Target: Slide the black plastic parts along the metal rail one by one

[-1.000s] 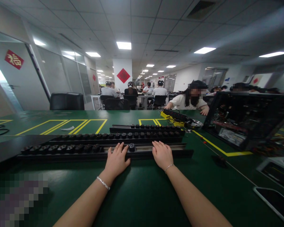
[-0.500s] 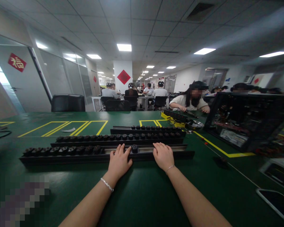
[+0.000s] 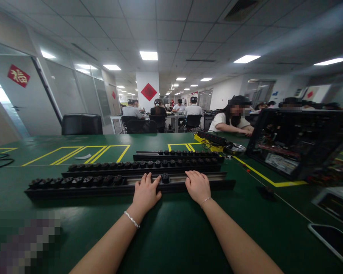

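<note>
A long black rail (image 3: 82, 193) lies across the table before me, with a row of round black socket-like pieces (image 3: 67, 182) filling its left part. One single black piece (image 3: 165, 178) sits apart in the rail's bare channel. Just left of that piece is my left hand (image 3: 146, 192), open, its fingers spread over the rail and the index fingertip close to or touching the piece. Farther right, my right hand (image 3: 198, 186) rests on the rail with fingers stretched out, open and holding nothing visible. Its fingertips lie over the channel.
Behind stand two more black rails (image 3: 143, 168) with similar pieces. To the right are an open computer case (image 3: 288, 144), a yellow-and-black power strip (image 3: 211, 139), a metal bowl (image 3: 236, 148) and a phone-like device (image 3: 333, 243). A co-worker (image 3: 231, 120) leans over the far side.
My left hand and the single black piece have shifted slightly right along the rail. My right hand has hardly moved. The co-worker's arms have moved right, toward the computer case.
</note>
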Tool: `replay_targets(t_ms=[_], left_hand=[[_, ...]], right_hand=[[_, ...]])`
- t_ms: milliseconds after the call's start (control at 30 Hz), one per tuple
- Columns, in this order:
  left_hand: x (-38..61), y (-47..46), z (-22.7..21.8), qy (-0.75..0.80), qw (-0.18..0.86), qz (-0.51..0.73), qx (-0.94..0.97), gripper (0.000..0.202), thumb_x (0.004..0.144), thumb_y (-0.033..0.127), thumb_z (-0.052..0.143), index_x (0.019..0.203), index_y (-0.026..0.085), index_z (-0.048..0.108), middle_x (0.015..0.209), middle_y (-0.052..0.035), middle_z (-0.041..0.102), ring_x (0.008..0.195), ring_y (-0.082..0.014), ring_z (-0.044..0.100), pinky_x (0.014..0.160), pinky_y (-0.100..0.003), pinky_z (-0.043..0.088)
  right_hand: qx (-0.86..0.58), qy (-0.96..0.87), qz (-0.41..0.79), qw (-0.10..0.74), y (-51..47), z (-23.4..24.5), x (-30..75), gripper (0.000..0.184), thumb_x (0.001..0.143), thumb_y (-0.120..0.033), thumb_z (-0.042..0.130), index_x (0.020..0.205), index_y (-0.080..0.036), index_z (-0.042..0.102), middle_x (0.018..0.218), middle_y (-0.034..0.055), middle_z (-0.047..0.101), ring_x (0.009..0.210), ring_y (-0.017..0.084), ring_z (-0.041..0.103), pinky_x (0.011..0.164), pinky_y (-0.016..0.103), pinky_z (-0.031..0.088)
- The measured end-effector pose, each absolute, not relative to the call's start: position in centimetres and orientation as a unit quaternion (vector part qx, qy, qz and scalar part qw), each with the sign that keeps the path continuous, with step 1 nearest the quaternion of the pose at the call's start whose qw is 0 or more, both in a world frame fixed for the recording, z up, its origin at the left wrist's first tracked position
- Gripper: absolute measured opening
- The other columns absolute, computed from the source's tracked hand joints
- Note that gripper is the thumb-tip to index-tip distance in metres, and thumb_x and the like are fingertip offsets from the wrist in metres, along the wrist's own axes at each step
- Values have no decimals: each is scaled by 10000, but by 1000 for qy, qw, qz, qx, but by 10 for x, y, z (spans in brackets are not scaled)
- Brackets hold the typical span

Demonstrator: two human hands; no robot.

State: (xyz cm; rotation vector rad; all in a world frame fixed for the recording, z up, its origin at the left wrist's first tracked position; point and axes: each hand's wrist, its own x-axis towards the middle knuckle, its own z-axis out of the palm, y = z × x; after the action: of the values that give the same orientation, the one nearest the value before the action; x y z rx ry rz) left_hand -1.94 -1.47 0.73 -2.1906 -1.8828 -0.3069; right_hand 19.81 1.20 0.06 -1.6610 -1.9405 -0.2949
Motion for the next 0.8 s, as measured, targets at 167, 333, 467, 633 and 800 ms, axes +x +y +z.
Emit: replay_targets(t_ms=[167,333,467,633,800], left_hand=[[-10,-13,12,-654,108,-83,-744,616,760,458,539,1337,283,413,1431,-179,365,1322,-388,293,972,-561,304],[-6,-14,7,-649,124,-85,-746,586,785,428,509,1330,234,416,1452,-175,342,1341,-381,264,1009,-621,234],[-6,-14,2,-601,146,-107,-778,550,810,358,460,1330,187,410,1460,-129,353,1363,-291,252,1065,-559,218],[-2,-14,-1,-604,154,-112,-774,572,798,366,470,1330,164,409,1456,-152,353,1356,-302,264,1041,-552,258],[2,-14,1,-613,143,-108,-769,584,796,385,474,1341,188,402,1452,-165,353,1358,-312,256,1020,-568,261]], right_hand=[[-621,-723,-111,282,11,1,198,399,879,-258,344,1160,-243,627,1210,31,624,1167,188,490,983,369,283],[-618,-724,-113,285,11,0,198,406,883,-259,335,1164,-242,627,1216,30,620,1168,189,488,983,362,285],[-615,-725,-110,290,11,-1,198,406,883,-264,335,1165,-235,624,1216,31,620,1169,190,485,977,360,286],[-616,-725,-108,290,11,-1,198,408,885,-267,327,1164,-234,623,1213,34,621,1168,192,483,975,362,282],[-620,-724,-106,284,11,0,198,408,885,-263,331,1170,-235,621,1219,39,618,1173,190,479,969,362,288]])
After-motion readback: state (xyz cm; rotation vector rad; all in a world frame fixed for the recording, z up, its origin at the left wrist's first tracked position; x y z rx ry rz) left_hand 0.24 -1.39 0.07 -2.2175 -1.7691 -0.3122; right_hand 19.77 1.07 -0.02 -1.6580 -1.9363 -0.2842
